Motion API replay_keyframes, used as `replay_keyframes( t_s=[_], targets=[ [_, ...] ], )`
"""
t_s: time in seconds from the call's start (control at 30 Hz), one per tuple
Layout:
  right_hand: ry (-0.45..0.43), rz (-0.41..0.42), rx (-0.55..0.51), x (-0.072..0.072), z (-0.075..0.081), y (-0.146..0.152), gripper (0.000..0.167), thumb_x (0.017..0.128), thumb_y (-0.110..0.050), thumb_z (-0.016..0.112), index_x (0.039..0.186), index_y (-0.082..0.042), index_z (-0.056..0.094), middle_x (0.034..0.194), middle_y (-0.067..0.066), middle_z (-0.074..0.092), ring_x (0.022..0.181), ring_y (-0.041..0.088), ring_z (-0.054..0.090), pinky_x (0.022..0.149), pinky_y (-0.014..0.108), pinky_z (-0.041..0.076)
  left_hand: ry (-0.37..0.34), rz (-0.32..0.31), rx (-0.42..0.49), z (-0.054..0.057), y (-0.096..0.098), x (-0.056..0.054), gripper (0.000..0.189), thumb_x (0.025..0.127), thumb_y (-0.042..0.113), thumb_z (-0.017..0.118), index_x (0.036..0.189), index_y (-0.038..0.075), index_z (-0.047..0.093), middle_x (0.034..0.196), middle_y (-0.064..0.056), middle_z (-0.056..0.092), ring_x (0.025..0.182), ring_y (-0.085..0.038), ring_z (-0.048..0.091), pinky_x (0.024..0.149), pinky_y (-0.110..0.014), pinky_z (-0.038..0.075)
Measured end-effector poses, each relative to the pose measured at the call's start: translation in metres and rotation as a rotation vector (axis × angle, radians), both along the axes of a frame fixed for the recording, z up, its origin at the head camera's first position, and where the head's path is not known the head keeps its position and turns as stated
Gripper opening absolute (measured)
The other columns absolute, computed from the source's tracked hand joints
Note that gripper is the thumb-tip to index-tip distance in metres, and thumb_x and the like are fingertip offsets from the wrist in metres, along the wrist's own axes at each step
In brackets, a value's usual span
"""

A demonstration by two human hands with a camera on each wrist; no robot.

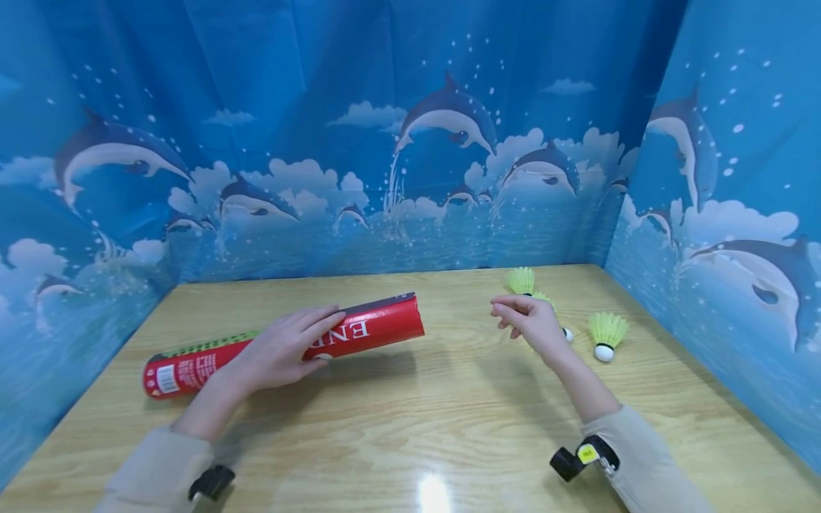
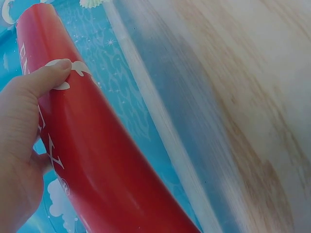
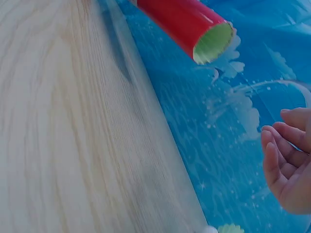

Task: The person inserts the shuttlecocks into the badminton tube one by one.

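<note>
My left hand (image 1: 285, 349) grips a red shuttlecock tube (image 1: 368, 329) round its middle, the thumb lying along its side in the left wrist view. The tube slants, its right end raised over the table and its left end low near the tabletop. That right end is uncapped, with pale green showing inside the mouth (image 3: 214, 43) in the right wrist view. Apart from the tube, my right hand (image 1: 529, 320) hovers to its right, fingers loosely bent and holding nothing. Behind that hand a yellow-green shuttlecock (image 1: 567, 334) is partly hidden.
Another shuttlecock (image 1: 521, 280) lies near the table's back edge, and one more (image 1: 608, 335) sits to the right with its white cork toward me. Blue dolphin-print curtains (image 1: 346, 128) border the wooden table (image 1: 410, 442) at the back and sides.
</note>
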State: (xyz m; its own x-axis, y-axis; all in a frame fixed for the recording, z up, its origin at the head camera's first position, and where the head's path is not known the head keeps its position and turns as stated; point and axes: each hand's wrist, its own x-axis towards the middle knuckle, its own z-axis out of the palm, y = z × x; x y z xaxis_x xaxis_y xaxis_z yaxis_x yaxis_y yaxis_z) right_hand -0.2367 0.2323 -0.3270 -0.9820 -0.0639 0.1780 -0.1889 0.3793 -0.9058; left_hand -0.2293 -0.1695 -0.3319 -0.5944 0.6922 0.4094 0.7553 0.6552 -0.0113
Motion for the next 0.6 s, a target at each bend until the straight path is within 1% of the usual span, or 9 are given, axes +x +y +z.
replay_keyframes(
  t_s=[0.17,0.27,0.3,0.4,0.47,0.53,0.6],
  targets=[
    [-0.008,-0.045,0.021,0.001,-0.003,0.026,0.047,0.092,-0.028,0.059,0.123,0.006,0.055,0.100,0.009,0.066,0.075,0.009,0.059,0.059,0.025,0.050,0.000,-0.004,0.001,0.000,0.000,0.000,0.087,0.063,0.021,0.086,0.138,0.013,0.043,0.135,-0.010,0.048,0.119,-0.027,0.047,0.088,-0.050,0.047],
    [-0.010,-0.078,0.046,0.001,-0.006,0.043,0.051,0.091,-0.033,0.058,0.123,0.006,0.054,0.098,0.005,0.066,0.076,0.011,0.059,0.059,0.027,0.051,-0.001,-0.007,0.001,0.000,0.000,0.000,0.087,0.063,0.021,0.086,0.138,0.012,0.043,0.135,-0.011,0.048,0.119,-0.027,0.047,0.088,-0.050,0.047],
    [-0.007,-0.092,0.043,0.001,-0.008,0.048,0.050,0.091,-0.033,0.059,0.122,0.005,0.055,0.096,0.004,0.066,0.075,0.010,0.060,0.058,0.027,0.051,-0.002,-0.007,0.001,0.000,0.000,0.000,0.087,0.064,0.021,0.086,0.138,0.012,0.043,0.135,-0.011,0.048,0.119,-0.027,0.047,0.088,-0.050,0.047],
    [-0.008,-0.137,0.074,0.001,-0.010,0.061,0.051,0.091,-0.034,0.059,0.122,0.006,0.055,0.097,0.009,0.066,0.072,0.008,0.059,0.058,0.028,0.052,-0.005,-0.007,-0.001,0.000,0.000,0.000,0.087,0.064,0.021,0.086,0.138,0.012,0.042,0.135,-0.011,0.048,0.119,-0.027,0.047,0.088,-0.049,0.047],
    [-0.006,-0.161,0.107,-0.001,-0.012,0.069,0.052,0.091,-0.034,0.059,0.122,0.007,0.055,0.103,0.017,0.064,0.072,0.007,0.059,0.059,0.029,0.052,-0.006,-0.007,-0.001,0.000,0.000,0.000,0.087,0.064,0.021,0.086,0.138,0.013,0.042,0.135,-0.011,0.048,0.119,-0.027,0.047,0.088,-0.049,0.047],
    [-0.016,-0.182,0.162,-0.001,-0.013,0.076,0.053,0.092,-0.034,0.056,0.124,0.009,0.052,0.110,0.024,0.060,0.072,0.006,0.059,0.061,0.031,0.053,-0.008,-0.007,-0.001,0.000,0.000,0.000,0.087,0.063,0.021,0.086,0.139,0.013,0.042,0.135,-0.010,0.048,0.119,-0.027,0.047,0.088,-0.049,0.047],
    [-0.028,-0.196,0.198,-0.002,-0.015,0.081,0.053,0.093,-0.034,0.054,0.124,0.009,0.051,0.114,0.027,0.058,0.072,0.007,0.060,0.061,0.032,0.053,-0.012,-0.006,-0.001,0.000,0.000,0.000,0.088,0.063,0.021,0.086,0.139,0.013,0.042,0.135,-0.010,0.048,0.119,-0.026,0.047,0.088,-0.049,0.047]
  ],
)
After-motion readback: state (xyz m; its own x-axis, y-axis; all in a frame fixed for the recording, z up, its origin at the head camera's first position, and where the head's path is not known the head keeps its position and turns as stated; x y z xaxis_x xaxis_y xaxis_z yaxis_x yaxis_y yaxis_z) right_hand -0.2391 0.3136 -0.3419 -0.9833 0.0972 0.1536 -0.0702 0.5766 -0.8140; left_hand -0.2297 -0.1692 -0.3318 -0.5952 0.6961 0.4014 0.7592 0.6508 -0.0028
